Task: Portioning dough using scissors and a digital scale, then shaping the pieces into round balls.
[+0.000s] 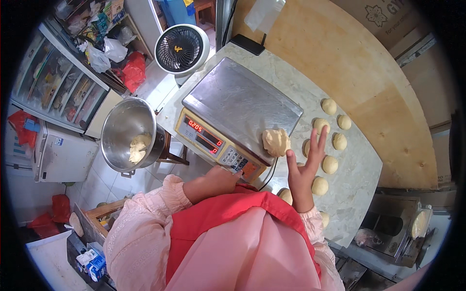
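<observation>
A rough lump of pale dough (275, 141) rests on the metal platform of a digital scale (233, 102), at its near right corner. Just right of that lump is my right hand (306, 174), open with fingers spread and its thumb close to the dough; I cannot tell if they touch. My left hand (219, 180) is closed in front of the scale's keypad; a thin light edge shows at its fingers, too small to name. Several smooth dough balls (330, 165) lie in rows on the marbled table (357, 179), some partly hidden behind my right hand.
To the left, a steel bowl (116, 121) with more dough (139, 147) stands on a wooden stool (172, 153). A round fan (179, 48) and a black phone-like slab (247, 44) are beyond the scale. A wooden board (359, 72) borders the table's right side.
</observation>
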### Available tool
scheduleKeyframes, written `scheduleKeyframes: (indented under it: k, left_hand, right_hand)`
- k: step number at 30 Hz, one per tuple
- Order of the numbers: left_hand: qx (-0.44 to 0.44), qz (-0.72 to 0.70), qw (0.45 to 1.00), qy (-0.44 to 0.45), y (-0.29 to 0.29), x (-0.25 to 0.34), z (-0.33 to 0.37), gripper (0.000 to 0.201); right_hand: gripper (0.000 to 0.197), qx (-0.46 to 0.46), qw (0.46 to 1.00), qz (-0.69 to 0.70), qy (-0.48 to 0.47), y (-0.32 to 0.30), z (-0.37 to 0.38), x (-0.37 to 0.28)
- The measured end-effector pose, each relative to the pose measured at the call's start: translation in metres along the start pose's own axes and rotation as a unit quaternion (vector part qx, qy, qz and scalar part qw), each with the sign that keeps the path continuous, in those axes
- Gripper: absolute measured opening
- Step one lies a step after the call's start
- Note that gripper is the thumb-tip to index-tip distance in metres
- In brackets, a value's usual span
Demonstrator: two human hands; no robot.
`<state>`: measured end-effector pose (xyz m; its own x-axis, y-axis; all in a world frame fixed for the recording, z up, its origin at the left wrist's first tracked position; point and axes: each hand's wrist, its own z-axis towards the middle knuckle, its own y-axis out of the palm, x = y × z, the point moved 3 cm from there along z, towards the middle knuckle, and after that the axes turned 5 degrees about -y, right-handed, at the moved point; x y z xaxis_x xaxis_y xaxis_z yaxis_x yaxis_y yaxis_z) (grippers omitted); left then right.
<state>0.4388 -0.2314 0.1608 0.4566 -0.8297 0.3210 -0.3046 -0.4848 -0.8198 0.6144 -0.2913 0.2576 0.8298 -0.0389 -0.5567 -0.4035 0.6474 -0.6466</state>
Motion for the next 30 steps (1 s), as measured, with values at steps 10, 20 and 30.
scheduleKeyframes:
  k: [10, 20, 30]
  left_hand:
    - [0.063, -0.011, 0.998, -0.003, 0.004, 0.002, 0.002, 0.049]
    - [0.006, -0.027, 1.0, 0.007, -0.004, 0.008, 0.001, 0.046]
    - [0.005, 0.047, 0.998, 0.028, 0.003, 0.008, 0.004, 0.046]
  right_hand:
    - [0.076, 0.058, 0.993, 0.048, -0.086, -0.009, -0.013, -0.018]
    - [0.071, 0.055, 0.993, 0.037, -0.102, 0.004, -0.016, -0.016]
    - [0.052, -0.156, 0.979, -0.117, -0.057, 0.075, -0.014, 0.043]
